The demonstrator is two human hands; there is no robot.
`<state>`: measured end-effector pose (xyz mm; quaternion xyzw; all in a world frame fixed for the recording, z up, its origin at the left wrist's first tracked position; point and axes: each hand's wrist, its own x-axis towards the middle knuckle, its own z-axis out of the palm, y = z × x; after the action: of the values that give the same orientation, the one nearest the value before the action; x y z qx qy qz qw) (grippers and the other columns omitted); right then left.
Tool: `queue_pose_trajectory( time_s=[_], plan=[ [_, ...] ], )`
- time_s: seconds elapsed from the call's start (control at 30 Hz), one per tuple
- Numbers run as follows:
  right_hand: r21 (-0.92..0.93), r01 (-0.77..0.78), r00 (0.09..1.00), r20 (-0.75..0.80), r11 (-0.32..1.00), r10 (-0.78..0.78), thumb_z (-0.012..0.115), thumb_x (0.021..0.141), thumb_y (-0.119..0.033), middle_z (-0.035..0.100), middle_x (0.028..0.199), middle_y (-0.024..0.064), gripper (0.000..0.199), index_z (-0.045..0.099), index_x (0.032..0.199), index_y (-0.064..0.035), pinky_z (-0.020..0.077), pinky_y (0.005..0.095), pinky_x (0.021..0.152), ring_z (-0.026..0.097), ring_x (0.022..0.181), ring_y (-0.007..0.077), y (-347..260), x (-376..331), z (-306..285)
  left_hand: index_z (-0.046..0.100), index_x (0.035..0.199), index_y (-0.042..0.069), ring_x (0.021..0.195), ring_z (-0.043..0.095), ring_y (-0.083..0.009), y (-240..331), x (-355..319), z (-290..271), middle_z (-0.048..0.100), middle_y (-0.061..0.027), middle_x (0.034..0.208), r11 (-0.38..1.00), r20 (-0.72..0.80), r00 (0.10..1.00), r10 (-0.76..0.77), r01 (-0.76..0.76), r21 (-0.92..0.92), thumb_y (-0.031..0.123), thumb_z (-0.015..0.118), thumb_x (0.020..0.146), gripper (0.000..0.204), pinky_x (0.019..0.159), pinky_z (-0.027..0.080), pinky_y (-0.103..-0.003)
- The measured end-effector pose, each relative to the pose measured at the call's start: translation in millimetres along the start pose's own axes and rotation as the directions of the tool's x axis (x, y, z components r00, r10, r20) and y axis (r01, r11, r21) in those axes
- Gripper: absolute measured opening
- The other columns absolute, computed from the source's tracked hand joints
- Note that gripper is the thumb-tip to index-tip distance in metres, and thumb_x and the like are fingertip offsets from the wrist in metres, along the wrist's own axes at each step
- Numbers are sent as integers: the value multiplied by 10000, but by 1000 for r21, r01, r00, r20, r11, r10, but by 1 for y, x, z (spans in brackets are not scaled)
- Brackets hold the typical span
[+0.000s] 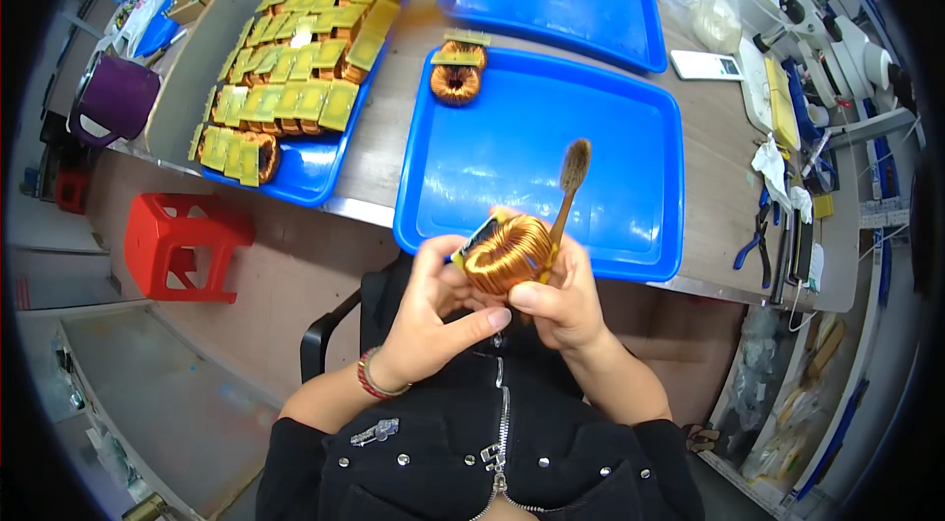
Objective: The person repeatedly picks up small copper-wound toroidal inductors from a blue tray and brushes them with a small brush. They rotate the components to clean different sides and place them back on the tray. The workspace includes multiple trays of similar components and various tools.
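Note:
A copper-wound toroidal coil with a yellow-green board at its edge is held up in front of my body. My left hand closes round its left side, thumb along the bottom. My right hand presses its thumb against the coil's lower right and also grips a brush, which stands bristles up beside the coil. The brush handle's lower part is hidden by the fingers. Just beyond my hands lies a blue tray, with copper coils bearing yellow-green boards at its far left corner.
To the left, another blue tray carries rows of board-topped coils. A further blue tray lies at the back. Pliers and a white scale-like device are on the right. A red stool stands at the left; a purple cup hangs nearby.

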<state>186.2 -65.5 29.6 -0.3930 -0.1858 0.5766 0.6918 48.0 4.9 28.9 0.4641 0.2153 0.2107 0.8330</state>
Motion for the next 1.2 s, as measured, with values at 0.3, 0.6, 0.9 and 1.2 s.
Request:
queue_pose_trajectory(
  time_s=[0.3, 0.6, 0.9, 1.2],
  plan=[
    [-611, 294, 944, 68, 735, -322, 728, 717, -194, 486, 1152, 82, 705, 381, 1297, 7, 439, 240, 710, 507, 860, 96, -2, -5, 0, 499, 1054, 16, 1033, 554, -299, -20, 15, -19, 571, -153, 1052, 698, -59, 734, 677, -613, 370, -35, 714, 681, 434, 949, 404, -414],
    [-987, 156, 721, 138, -34, -679, 698, 709, -164, 502, 1126, 104, 401, 591, 1088, -90, 453, 288, 520, 540, 585, 176, -35, -1, -41, 585, 918, 29, 805, 545, -278, 64, 76, -39, 550, -119, 846, 240, 241, 820, 519, -411, 880, -5, 684, 602, 333, 722, 441, -328],
    [-988, 73, 764, -34, 138, -644, 699, 675, -114, 504, 1113, 114, 410, 586, 1067, -82, 485, 337, 646, 582, 832, 277, -35, -31, -78, 513, 1106, 78, 962, 494, -342, 72, 157, -54, 520, -139, 1038, -92, 386, 885, 260, -375, 922, 25, 695, 622, 520, 831, 419, -383],
    [-987, 74, 751, -37, 140, -659, 680, 705, -138, 543, 1048, 125, 375, 579, 1058, -63, 478, 371, 719, 572, 893, 313, -72, -19, -111, 416, 1263, 81, 1180, 365, -367, 67, 161, -54, 395, -180, 1286, -381, 486, 849, 208, -387, 840, 139, 768, 556, 792, 1014, 267, -440]
  ],
)
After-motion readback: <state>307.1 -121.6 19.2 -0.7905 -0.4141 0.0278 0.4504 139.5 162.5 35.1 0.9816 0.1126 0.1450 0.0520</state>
